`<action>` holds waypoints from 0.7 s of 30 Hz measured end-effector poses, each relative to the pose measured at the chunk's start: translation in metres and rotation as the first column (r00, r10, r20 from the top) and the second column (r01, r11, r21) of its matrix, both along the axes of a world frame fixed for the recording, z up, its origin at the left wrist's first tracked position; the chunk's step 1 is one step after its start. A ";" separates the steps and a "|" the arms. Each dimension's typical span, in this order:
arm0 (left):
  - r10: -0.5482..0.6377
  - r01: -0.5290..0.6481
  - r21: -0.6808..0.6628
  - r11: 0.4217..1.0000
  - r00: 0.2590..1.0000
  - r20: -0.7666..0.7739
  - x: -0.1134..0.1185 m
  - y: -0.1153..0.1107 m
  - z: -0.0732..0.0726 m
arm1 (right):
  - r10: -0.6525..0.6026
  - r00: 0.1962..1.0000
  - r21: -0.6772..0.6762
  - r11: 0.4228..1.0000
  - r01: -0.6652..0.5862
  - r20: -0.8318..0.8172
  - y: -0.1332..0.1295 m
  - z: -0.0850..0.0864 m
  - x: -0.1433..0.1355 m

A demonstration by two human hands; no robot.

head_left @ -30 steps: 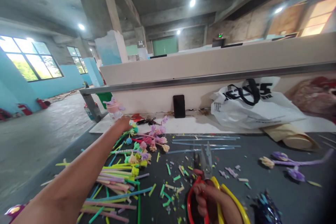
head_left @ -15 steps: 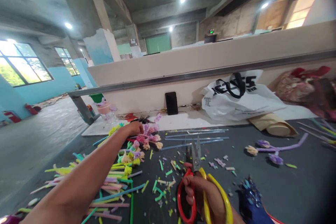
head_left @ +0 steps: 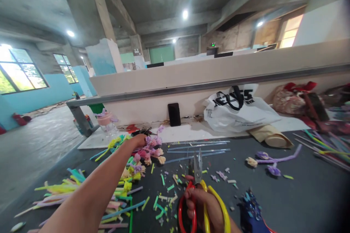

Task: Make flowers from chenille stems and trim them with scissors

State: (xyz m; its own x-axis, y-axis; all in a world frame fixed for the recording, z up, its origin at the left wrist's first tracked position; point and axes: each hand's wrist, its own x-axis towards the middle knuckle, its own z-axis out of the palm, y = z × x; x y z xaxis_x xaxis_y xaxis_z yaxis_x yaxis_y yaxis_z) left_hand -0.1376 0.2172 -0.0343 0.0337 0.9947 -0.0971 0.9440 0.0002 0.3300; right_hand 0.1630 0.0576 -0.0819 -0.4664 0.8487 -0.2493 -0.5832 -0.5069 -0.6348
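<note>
My left hand [head_left: 140, 141] reaches to the far side of the table, at the edge of a pile of pipe-cleaner flowers [head_left: 154, 151] in pink, purple and cream. Its fingers point down and away, so their grip is hidden. Near the front, my right hand [head_left: 209, 202] is closed around scissors [head_left: 198, 169] with one red and one yellow handle. Their blades point away from me and stand slightly apart. Short cut bits of pipe cleaner [head_left: 161, 204] lie left of the scissors. A purple stem with several flower heads [head_left: 266, 161] rests to the right.
Bundles of coloured pipe cleaners [head_left: 57, 193] lie under and beside my left forearm. Thin clear strips [head_left: 198, 149] lie mid-table. Along the back stand a black phone [head_left: 174, 114], a white bag [head_left: 237, 111] and a brown paper roll [head_left: 273, 138]. A dark blue object [head_left: 251, 207] sits front right.
The camera view has turned a little to the right and up. My left hand stays by the flower pile, and my right hand still holds the scissors with the blades slightly apart.
</note>
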 end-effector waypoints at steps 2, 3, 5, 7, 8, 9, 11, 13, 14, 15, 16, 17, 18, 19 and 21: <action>0.007 -0.007 0.016 1.000 1.000 0.012 -0.004 -0.003 0.003 | -0.002 1.000 0.000 1.000 0.002 -0.001 0.000 0.000 0.000; 0.013 -0.014 0.030 0.999 1.000 0.019 -0.006 -0.005 0.006 | 0.001 1.000 -0.003 1.000 -0.001 -0.004 0.000 -0.001 0.000; 0.019 -0.023 0.078 0.997 0.998 0.054 -0.009 -0.010 0.014 | 0.011 1.000 -0.007 1.000 -0.011 -0.009 0.001 -0.002 0.000; 0.007 -0.022 0.137 0.990 0.994 0.108 -0.008 -0.016 0.024 | 0.005 1.000 -0.005 1.000 -0.005 -0.010 0.001 -0.003 -0.001; -0.002 -0.022 0.171 0.985 0.990 0.141 -0.007 -0.020 0.029 | -0.004 1.000 -0.001 1.000 0.004 -0.011 0.000 -0.003 -0.001; -0.012 -0.025 0.207 0.978 0.984 0.178 -0.005 -0.024 0.034 | -0.014 1.000 0.002 1.000 0.014 -0.012 0.000 -0.004 -0.001; -0.031 -0.049 0.286 0.957 0.963 0.268 -0.001 -0.034 0.043 | -0.028 0.999 0.006 1.000 0.028 -0.018 -0.001 -0.005 -0.002; -0.049 -0.100 0.365 0.925 0.925 0.377 0.004 -0.044 0.053 | -0.029 0.999 0.011 1.000 0.029 -0.022 -0.001 -0.005 -0.002; -0.060 -0.135 0.399 0.907 0.897 0.438 0.006 -0.050 0.057 | -0.026 1.000 0.015 1.000 0.026 -0.016 -0.001 -0.005 -0.002; -0.073 -0.173 0.426 0.888 0.862 0.502 0.009 -0.056 0.061 | -0.022 1.000 0.021 1.000 0.022 -0.009 -0.002 -0.005 -0.001; -0.088 -0.213 0.442 0.871 0.819 0.567 0.013 -0.063 0.065 | -0.020 1.000 0.031 0.999 0.020 0.000 -0.002 -0.004 -0.001; -0.106 -0.249 0.447 0.860 0.768 0.632 0.017 -0.070 0.068 | -0.019 1.000 0.045 0.999 0.019 0.011 -0.002 -0.004 -0.001; -0.126 -0.278 0.439 0.854 0.708 0.695 0.023 -0.078 0.070 | -0.017 1.000 0.063 0.998 0.016 0.020 -0.003 -0.004 -0.001; -0.146 -0.301 0.421 0.855 0.640 0.754 0.029 -0.087 0.071 | -0.015 1.000 0.084 0.996 0.013 0.021 -0.005 -0.003 -0.001; -0.172 -0.314 0.363 0.877 0.500 0.849 0.047 -0.109 0.069 | -0.013 1.000 0.128 0.992 0.013 0.005 -0.009 -0.001 -0.002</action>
State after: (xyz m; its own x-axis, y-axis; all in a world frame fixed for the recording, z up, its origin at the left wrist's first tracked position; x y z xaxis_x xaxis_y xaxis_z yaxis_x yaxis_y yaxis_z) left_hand -0.0904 0.1086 0.0343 -0.2175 0.9103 0.3522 0.2055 -0.3101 0.9282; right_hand 0.1614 0.0488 -0.0833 -0.4538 0.8798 -0.1411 -0.5853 -0.4137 -0.6973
